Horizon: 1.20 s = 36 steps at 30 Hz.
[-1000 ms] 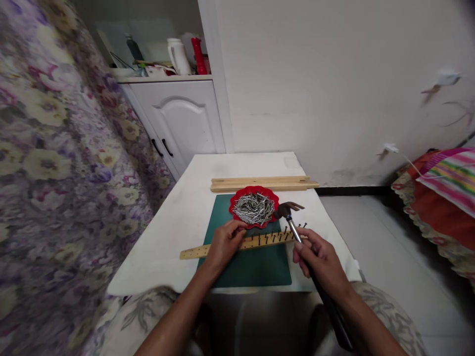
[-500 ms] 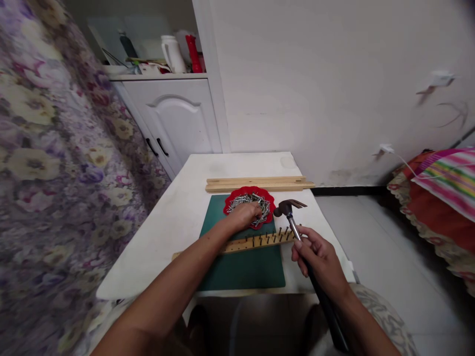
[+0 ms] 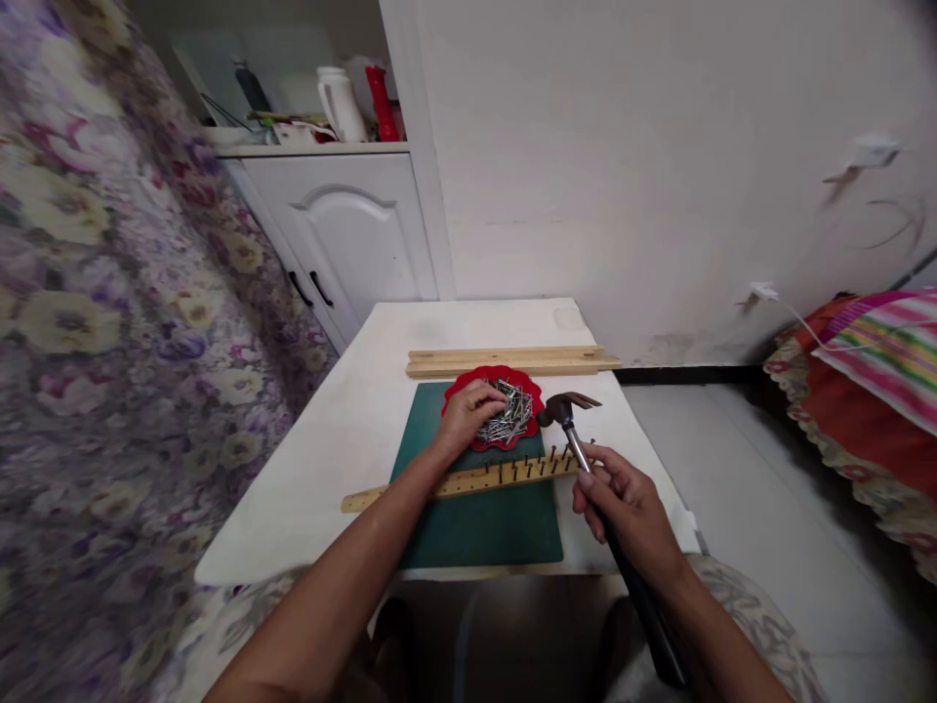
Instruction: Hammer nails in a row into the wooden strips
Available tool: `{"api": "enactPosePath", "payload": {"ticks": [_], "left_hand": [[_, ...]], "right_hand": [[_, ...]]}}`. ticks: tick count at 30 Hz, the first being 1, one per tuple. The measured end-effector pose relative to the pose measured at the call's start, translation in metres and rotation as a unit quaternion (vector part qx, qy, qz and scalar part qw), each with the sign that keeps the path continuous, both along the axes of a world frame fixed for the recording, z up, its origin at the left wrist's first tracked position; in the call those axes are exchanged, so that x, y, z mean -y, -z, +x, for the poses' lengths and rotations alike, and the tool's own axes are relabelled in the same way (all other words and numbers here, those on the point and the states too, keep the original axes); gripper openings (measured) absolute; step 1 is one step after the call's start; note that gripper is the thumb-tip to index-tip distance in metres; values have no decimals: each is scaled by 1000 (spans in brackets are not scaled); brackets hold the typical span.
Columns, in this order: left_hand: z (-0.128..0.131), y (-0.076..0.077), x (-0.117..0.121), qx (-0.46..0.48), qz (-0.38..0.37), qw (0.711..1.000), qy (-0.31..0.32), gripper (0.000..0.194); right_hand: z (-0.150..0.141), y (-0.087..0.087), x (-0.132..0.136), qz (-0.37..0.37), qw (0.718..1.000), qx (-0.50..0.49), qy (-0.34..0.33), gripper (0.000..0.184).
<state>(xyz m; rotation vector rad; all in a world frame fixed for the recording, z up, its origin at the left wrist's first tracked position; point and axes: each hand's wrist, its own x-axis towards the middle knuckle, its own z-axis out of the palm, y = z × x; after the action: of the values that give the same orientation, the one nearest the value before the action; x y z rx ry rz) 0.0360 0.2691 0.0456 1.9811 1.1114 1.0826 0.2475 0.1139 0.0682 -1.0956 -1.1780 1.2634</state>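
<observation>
1. Since the earlier frame: left grip (image 3: 463, 418) has drawn back from deep among the loose nails (image 3: 507, 422) to their left side. Right grip (image 3: 636, 513) and hammer (image 3: 631, 568) nearly unchanged.
2. Wooden strip (image 3: 461, 481): slants across green mat (image 3: 479, 532), left end past its edge onto the tabletop (image 3: 293, 498). Forearm crosses over it. Looks light, stiff; likely to slide if knocked. Best held flat on its bare left stretch, away from the nails.
3. Left grip: over the left part of the red dish (image 3: 487, 373), fingertips drawn close together. Cannot tell if a nail is pinched between them.
4. Loose nails: heaped in the dish, just below and right of those fingertips. Likely light, hard, slick and tangled; 1 by 1, shank between thumb and finger, point kept clear. Dish looks thin, may skid if pushed at the rim.
5. Upright nails (image 3: 514, 471): 2 rough rows along the strip's right part, nearer the body than the dish. May tilt if brushed.
6. Hammer: head up, just right of the dish; handle slopes down towards the body. Likely head-heavy, rigid.
7. Right grip: closed around the hammer's upper handle, near the metal neck. Good control there; lower down, more swing. Strip's right end lies just behind these fingers.
</observation>
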Motion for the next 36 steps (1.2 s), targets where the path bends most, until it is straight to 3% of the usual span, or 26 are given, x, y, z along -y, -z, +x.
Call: {"api": "enactPosePath", "payload": {"ticks": [3,6,10,16,27,36], "left_hand": [[-14,-7,11,109,-81,990,-26,17],[-34,-9,32,160,-119,979,-38,21],[-51,4,71,151,-137,975,-85,23],[-34,26,110,55,-129,983,-117,16],[-23,25,114,-96,-30,990,-96,14],[-21,36,112,-50,-51,993,-98,12]], "right_hand": [[0,0,1,3,1000,2,-4,39],[-1,1,2,8,1000,3,-10,38],[-2,3,4,13,1000,4,-13,35],[-4,5,4,20,1000,12,-6,36],[-5,5,5,12,999,16,-25,32],[-20,6,15,-43,991,26,-123,34]]}}
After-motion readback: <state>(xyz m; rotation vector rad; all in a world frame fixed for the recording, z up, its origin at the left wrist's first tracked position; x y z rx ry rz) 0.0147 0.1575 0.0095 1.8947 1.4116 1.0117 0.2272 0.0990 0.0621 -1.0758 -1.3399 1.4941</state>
